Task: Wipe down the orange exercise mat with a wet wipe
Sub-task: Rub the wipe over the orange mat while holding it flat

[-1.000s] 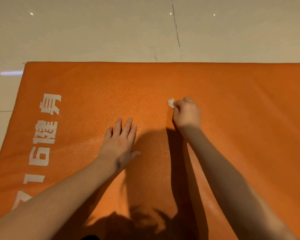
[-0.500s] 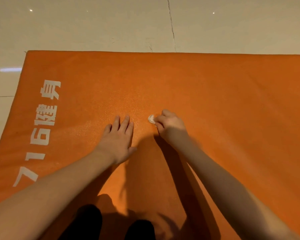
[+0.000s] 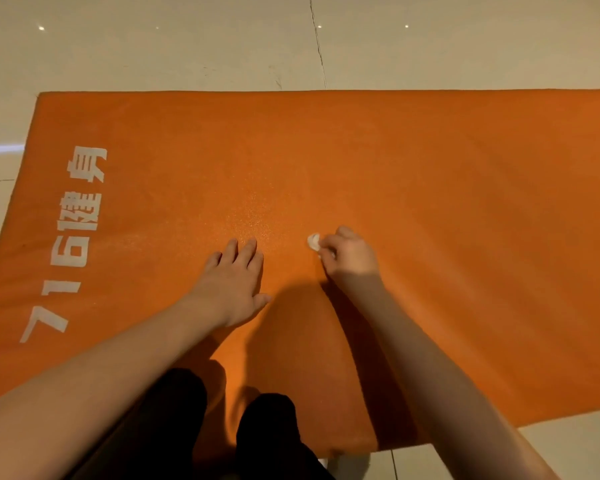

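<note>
The orange exercise mat (image 3: 430, 188) lies flat on the floor and fills most of the view, with white printed characters along its left end. My right hand (image 3: 350, 254) grips a small bunched white wet wipe (image 3: 314, 241) and holds it against the mat near the middle; only the wipe's left tip shows past my fingers. My left hand (image 3: 232, 282) rests flat on the mat just left of it, fingers straight and spread a little.
Glossy beige floor tiles (image 3: 222, 43) surround the mat beyond its far edge, its left end and its near right corner. My knees in dark trousers (image 3: 267, 431) are on the mat's near edge. A damp sheen shows on the mat ahead of my left hand.
My right hand has drawn the wipe back toward me and to the left across the mat. The view has tilted down, bringing my knees and the near edge in. My left hand stays planted.
</note>
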Motion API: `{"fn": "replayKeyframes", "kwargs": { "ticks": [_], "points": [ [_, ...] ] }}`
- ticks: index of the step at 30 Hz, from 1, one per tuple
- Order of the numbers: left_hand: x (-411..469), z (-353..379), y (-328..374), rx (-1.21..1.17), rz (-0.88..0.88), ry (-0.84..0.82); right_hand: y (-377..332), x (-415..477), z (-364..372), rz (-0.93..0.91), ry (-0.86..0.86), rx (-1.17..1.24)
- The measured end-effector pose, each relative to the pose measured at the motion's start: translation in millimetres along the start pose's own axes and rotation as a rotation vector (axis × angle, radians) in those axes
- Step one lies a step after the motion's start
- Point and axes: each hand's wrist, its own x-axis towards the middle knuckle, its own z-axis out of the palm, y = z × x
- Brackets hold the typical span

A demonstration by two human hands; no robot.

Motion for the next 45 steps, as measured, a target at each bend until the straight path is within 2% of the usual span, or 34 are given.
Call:
{"fn": "replayKeyframes", "kwargs": {
  "ticks": [3,4,8,10,13,14,18,20,25,31,33,36,38,41,43,45],
  "points": [
    [-5,5,5,-0.020,-0.006,0.009,0,-8,1,0.219,0.146,0.064],
    [-7,7,6,-0.029,-0.004,0.011,-6,-14,4,0.211,0.121,0.066],
    [-12,12,11,-0.068,0.000,0.003,-19,-43,4,-0.065,-0.135,0.011],
    [-13,14,14,-0.081,-0.007,0.002,-1,-44,-5,-0.044,-0.085,-0.023],
    [-17,14,19,-0.115,-0.009,-0.009,16,-47,-13,0.190,0.089,0.006],
    [-19,13,22,-0.130,-0.013,-0.015,13,-53,-12,0.218,0.107,0.032],
    [-28,13,35,-0.142,-0.002,-0.050,-6,-90,-6,0.018,-0.090,0.018],
    [-33,15,40,-0.142,0.013,-0.059,4,-98,-15,0.000,-0.130,-0.020],
    [-42,24,52,-0.159,0.065,-0.040,17,-101,-19,0.231,0.062,0.021],
    [-51,42,53,-0.114,0.081,0.053,-11,-146,-18,-0.036,-0.084,0.081],
    [-52,47,54,-0.110,0.078,0.084,0,-145,-20,0.039,-0.045,0.084],
    [-54,50,52,-0.116,0.083,0.106,3,-142,-19,0.173,0.110,0.072],
    [-56,52,51,-0.109,0.086,0.112,-11,-157,-16,0.142,0.094,0.077],
    [-61,56,53,-0.093,0.076,0.129,-20,-189,-18,-0.035,0.002,0.143],
    [-60,59,54,-0.091,0.075,0.133,-5,-189,-23,0.018,-0.022,0.119],
    [-58,61,54,-0.093,0.079,0.128,12,-180,-23,0.156,0.020,0.080]
  ]
}}
